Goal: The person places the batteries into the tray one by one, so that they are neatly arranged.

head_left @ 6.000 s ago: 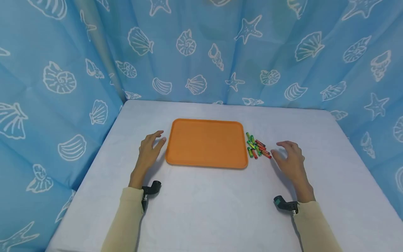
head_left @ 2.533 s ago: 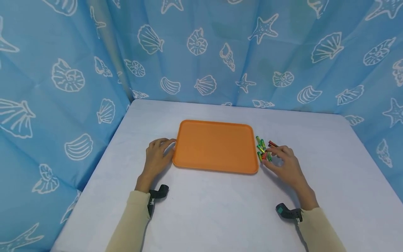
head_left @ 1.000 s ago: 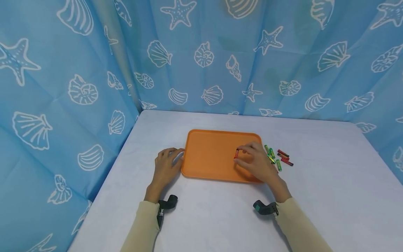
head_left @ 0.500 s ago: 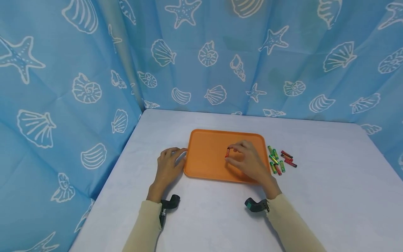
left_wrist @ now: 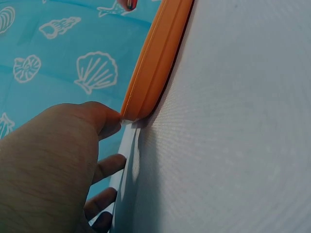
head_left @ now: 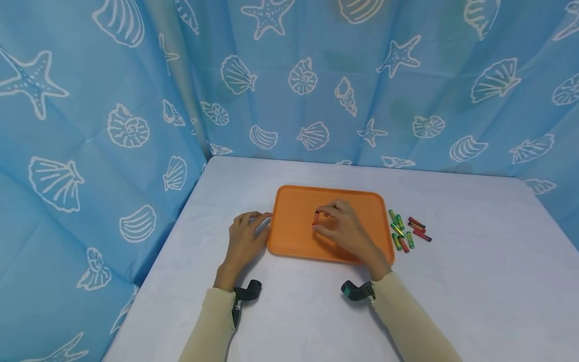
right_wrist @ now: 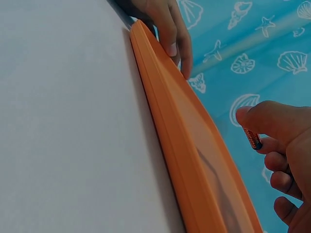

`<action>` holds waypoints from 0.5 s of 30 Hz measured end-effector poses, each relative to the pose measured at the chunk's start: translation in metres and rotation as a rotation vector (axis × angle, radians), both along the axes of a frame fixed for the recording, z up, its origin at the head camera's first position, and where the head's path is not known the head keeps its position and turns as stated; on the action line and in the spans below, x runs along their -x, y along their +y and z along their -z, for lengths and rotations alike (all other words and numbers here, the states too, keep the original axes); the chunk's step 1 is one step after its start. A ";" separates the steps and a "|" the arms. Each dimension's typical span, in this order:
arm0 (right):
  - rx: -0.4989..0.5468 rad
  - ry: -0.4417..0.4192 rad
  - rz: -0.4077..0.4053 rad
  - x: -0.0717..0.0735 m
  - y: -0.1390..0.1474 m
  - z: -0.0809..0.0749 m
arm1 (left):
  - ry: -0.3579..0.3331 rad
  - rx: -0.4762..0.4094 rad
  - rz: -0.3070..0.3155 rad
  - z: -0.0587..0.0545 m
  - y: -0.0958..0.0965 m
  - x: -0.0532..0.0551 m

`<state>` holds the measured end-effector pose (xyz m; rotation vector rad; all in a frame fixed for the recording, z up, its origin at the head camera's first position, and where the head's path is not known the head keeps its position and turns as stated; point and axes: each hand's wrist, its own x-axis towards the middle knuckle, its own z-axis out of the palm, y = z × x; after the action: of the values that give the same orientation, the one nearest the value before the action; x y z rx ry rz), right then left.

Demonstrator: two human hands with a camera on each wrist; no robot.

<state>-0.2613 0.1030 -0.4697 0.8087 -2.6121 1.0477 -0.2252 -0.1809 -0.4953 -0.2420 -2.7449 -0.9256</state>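
Note:
My right hand (head_left: 341,227) pinches a small red battery (head_left: 315,218) between thumb and fingertips, over the left half of the orange tray (head_left: 294,201). In the right wrist view the battery (right_wrist: 251,138) is tilted, its dark end pointing down, with the other fingers loosely curled beneath the thumb. My left hand (head_left: 246,239) rests at the tray's left edge, fingers relaxed. Its thumb tip touches the tray's corner in the left wrist view, the other fingers spread below. Right of the tray lies a loose group of green batteries (head_left: 398,230) and red batteries (head_left: 422,235).
A white cloth covers the table (head_left: 298,306). A blue curtain (head_left: 280,75) with white shell and starfish prints hangs behind and to the left. Dark wrist cameras sit at both sleeves.
My right hand has picked a red battery from the group and carried it left over the tray. My left hand has come to the tray's left edge. The head view has shifted slightly.

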 end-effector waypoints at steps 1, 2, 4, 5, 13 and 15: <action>0.004 0.006 -0.007 0.001 -0.002 0.000 | 0.007 -0.003 0.001 0.000 0.000 0.000; 0.009 0.016 -0.015 0.002 -0.004 0.001 | 0.012 -0.006 0.004 0.001 0.000 0.000; 0.020 0.028 -0.033 0.004 -0.009 0.002 | 0.023 -0.015 0.010 0.001 0.000 0.000; 0.023 0.032 -0.040 0.005 -0.011 0.002 | 0.028 -0.016 0.012 0.002 0.000 0.000; 0.024 0.009 -0.080 0.010 -0.028 0.005 | 0.045 0.005 0.014 0.002 0.000 -0.001; 0.020 0.014 -0.084 0.011 -0.032 0.005 | 0.040 0.009 0.008 0.002 0.000 -0.001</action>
<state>-0.2726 0.0712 -0.4748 0.9254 -2.5714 1.0845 -0.2247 -0.1810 -0.4969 -0.2705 -2.7145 -0.9003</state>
